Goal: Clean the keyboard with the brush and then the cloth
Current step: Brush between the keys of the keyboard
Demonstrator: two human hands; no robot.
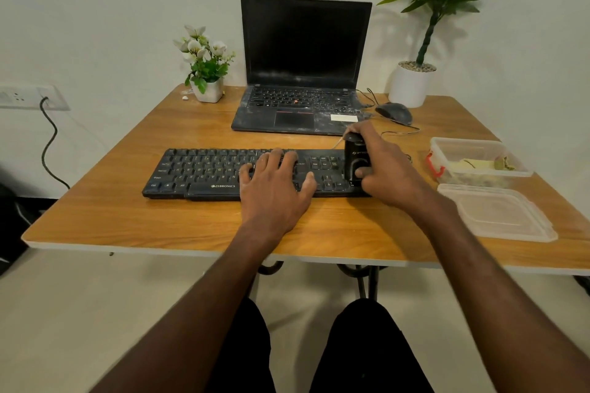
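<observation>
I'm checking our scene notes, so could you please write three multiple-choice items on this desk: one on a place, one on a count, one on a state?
1. Where is the open tub?
A. left of the keyboard
B. right of the keyboard
C. on the laptop

2. How many potted plants?
A. one
B. two
C. three

3. The left hand:
A. lies flat on the keys
B. grips a cloth
C. hangs off the table

B: it sits at the table's right edge.
B: flowers and a leafy plant.
A: fingers spread on the keys.
</observation>
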